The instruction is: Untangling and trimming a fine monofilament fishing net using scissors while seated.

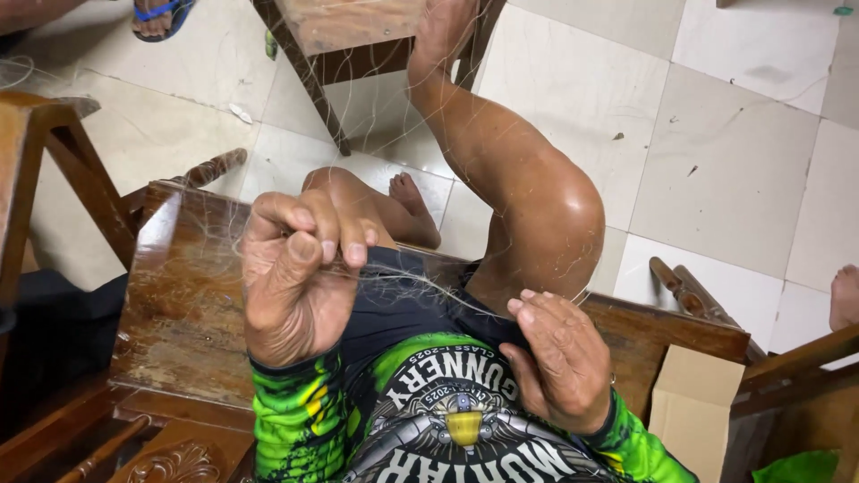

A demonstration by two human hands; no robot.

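Observation:
My left hand (297,273) is raised in front of my chest, fingers pinched shut on a bundle of thin, nearly clear fishing net (394,279). The net's fine threads run from that pinch down to my right hand (559,358), which rests low by my thigh with fingers curled over the strands. More net stretches up over my raised right leg (523,179) to my foot on a wooden chair (344,40). I wear a green and black long-sleeved shirt and dark shorts.
I sit on a dark carved wooden bench (183,304). A cardboard box (693,407) stands at the lower right beside wooden sticks (684,288). Pale floor tiles surround me. Another person's sandalled foot (157,18) shows at the top left, a bare foot (844,295) at the right edge.

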